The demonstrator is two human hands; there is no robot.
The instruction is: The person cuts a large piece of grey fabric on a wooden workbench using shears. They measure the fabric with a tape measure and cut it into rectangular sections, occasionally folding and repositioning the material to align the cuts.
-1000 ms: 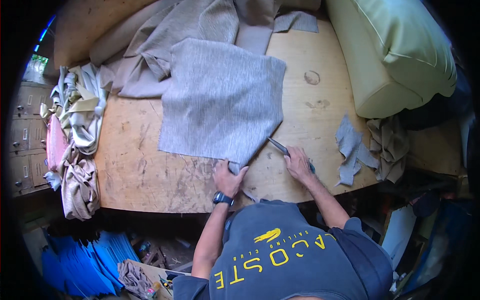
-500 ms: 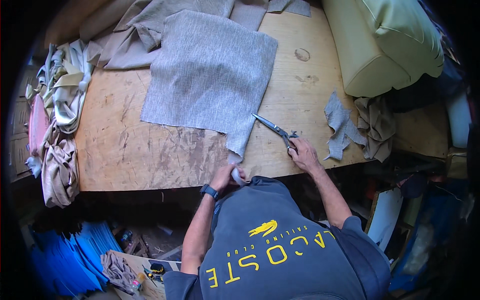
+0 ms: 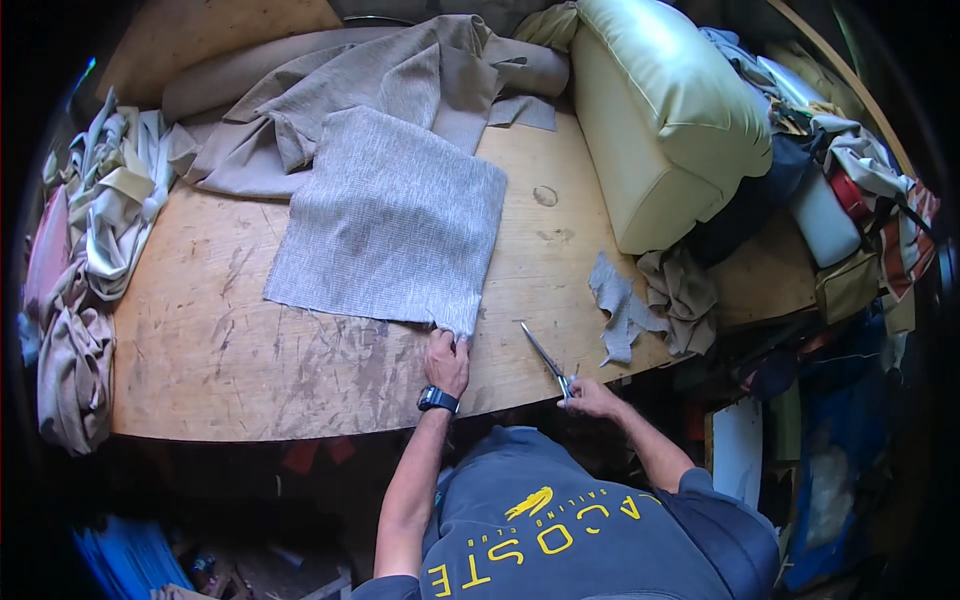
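A grey woven fabric piece (image 3: 390, 220) lies spread on the wooden table, its pale underside hidden. My left hand (image 3: 447, 362), with a dark watch above it, pinches the fabric's narrow near-right corner, fingers closed over the edge. Metal scissors (image 3: 541, 346) are in my right hand (image 3: 594, 398) near the table's front edge. Their blades look closed and point away to the left, apart from the fabric. My fingers wrap round the handles and partly hide them.
Brown-grey cloth (image 3: 350, 85) is heaped along the back. A cream padded upholstery piece (image 3: 640, 130) stands at the right, near fabric scraps (image 3: 622, 308) and a crumpled brown cloth (image 3: 680, 300). More cloths (image 3: 115, 220) hang over the left side of the wooden table (image 3: 200, 340).
My left hand has moved forward from beside my body to the fabric's near corner. The scissors have drawn back from the fabric's edge with my right hand. The view has shifted.
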